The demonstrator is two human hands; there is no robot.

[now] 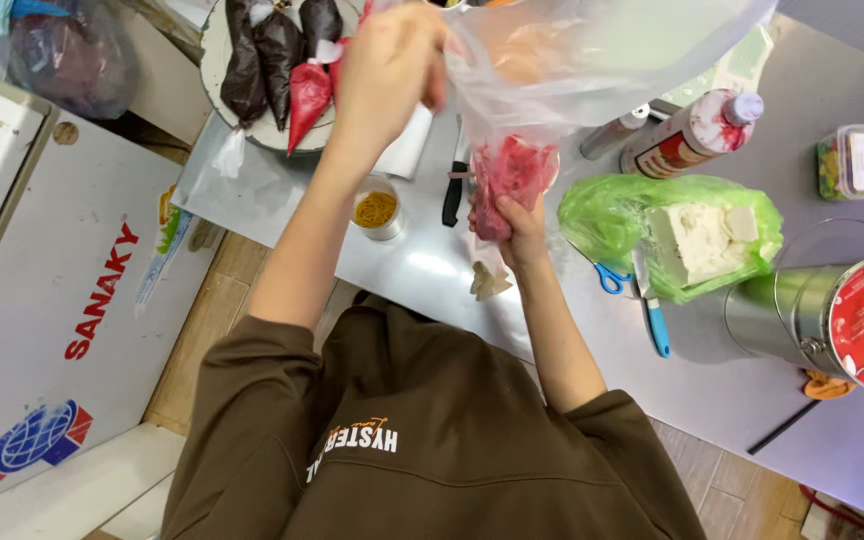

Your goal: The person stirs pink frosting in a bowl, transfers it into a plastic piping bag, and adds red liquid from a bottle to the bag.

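My left hand (387, 70) is raised and closed, fingers pressed together, pinching the gathered upper part of a clear plastic bag (592, 50). My right hand (514, 228) is lower, fingers wrapped around the bottom of the same bag, squeezing the pink-red filling (510, 168) packed into its tip. The bag hangs between both hands, above the metal table (422, 265), with its loose top billowing up and to the right of my left hand.

Below my left wrist there is a small cup of yellow stuff (377, 208), with a black-handled knife (452, 195) beside it, just left of my right hand. Right of my right hand is a green bag (602, 215) holding a white block (697, 240). Blue-handled scissors (610, 278) and a blue-handled blade (657, 325) lie at its near edge. Further right is a metal tin with a red lid (837, 315). A red-smeared sauce bottle (692, 135) lies beyond the green bag, and a small lidded box (857, 160) is at the far right. Left of my left hand, a plate (214, 60) carries filled dark and red piping bags (277, 65). A white freezer (52, 300) is well off to the left.
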